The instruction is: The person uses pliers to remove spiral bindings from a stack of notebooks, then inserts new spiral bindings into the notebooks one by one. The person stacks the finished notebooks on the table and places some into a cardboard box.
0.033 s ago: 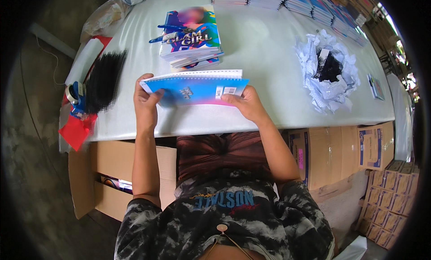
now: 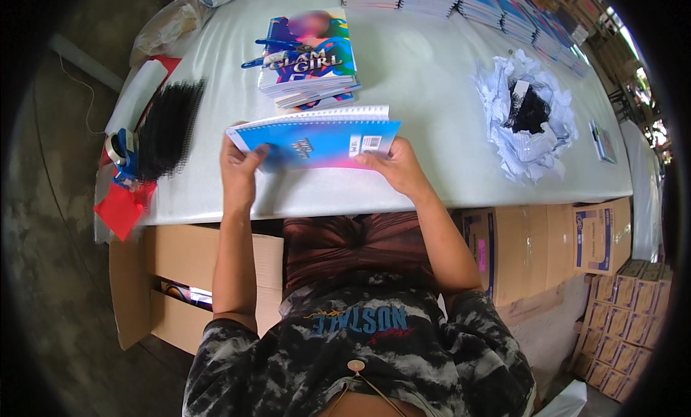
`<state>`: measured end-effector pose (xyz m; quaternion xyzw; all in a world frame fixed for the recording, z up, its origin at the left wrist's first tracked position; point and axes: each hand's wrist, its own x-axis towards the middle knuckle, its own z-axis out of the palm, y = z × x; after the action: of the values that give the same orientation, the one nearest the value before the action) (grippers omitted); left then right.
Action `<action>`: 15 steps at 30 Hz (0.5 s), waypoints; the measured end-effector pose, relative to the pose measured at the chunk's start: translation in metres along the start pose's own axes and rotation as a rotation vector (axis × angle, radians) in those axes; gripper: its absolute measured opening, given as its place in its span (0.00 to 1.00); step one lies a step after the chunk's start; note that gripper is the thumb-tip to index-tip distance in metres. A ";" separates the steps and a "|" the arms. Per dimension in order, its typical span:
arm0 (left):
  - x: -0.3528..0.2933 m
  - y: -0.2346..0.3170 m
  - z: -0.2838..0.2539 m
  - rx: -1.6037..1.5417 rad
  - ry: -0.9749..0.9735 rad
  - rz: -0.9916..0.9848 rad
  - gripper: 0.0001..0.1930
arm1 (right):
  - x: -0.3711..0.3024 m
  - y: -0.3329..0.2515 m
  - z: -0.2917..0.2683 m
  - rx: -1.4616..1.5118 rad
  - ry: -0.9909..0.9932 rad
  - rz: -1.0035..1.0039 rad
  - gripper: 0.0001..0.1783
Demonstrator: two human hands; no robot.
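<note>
A thin notebook [image 2: 317, 145] with a blue and pink cover is held up over the near part of the table. A row of punched holes runs along its upper edge, and white pages stand slightly apart behind the cover. My left hand [image 2: 241, 171] grips its left end, thumb on the cover and fingers mostly hidden behind. At the right end my right hand [image 2: 398, 169] pinches it, thumb beside the barcode. Just beyond lies a stack of colourful notebooks [image 2: 306, 61], with blue pens [image 2: 270, 55] on top.
Black binding coils [image 2: 171, 125] lie at the left beside a blue tape dispenser [image 2: 124, 156] and red sheet [image 2: 122, 210]. Crumpled paper [image 2: 497, 140] holds black pieces at the right. Bound notebooks [image 2: 479, 5] line the far edge. Cardboard boxes [image 2: 533, 248] stand below the table [image 2: 432, 79].
The notebook's pages have parted a little more from the cover at the top. My left hand has shifted slightly right and down, its fingers more hidden behind the notebook.
</note>
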<state>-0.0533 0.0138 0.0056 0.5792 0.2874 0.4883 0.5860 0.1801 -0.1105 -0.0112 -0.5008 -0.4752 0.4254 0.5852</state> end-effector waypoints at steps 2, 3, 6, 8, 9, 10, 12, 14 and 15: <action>-0.012 -0.022 -0.001 0.063 -0.018 -0.084 0.16 | -0.004 0.001 0.003 0.030 0.028 0.018 0.12; -0.017 -0.029 0.003 0.069 0.004 -0.105 0.14 | -0.006 0.004 0.008 0.031 0.040 0.005 0.13; -0.022 -0.032 0.003 0.015 -0.018 -0.139 0.15 | -0.008 0.005 0.016 -0.030 0.058 -0.023 0.15; -0.024 -0.028 0.001 -0.077 -0.024 -0.166 0.15 | -0.006 -0.011 0.008 -0.147 0.034 -0.022 0.16; -0.026 -0.028 0.000 -0.122 -0.021 -0.180 0.15 | 0.001 -0.020 0.007 -0.038 0.024 -0.088 0.16; -0.028 -0.035 0.000 -0.029 -0.032 -0.154 0.15 | 0.009 -0.030 0.006 0.072 0.014 -0.154 0.16; -0.024 -0.047 0.006 0.149 -0.072 -0.089 0.15 | 0.014 -0.023 0.003 0.085 -0.012 -0.115 0.17; -0.022 -0.047 0.006 0.142 -0.052 -0.144 0.16 | 0.013 -0.006 0.001 -0.016 -0.001 -0.076 0.16; -0.022 -0.045 0.005 0.142 -0.036 -0.168 0.16 | 0.012 0.002 0.002 -0.063 -0.002 -0.059 0.15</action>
<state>-0.0458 -0.0011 -0.0413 0.6017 0.3582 0.4053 0.5876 0.1806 -0.0981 -0.0116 -0.5042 -0.5036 0.3933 0.5810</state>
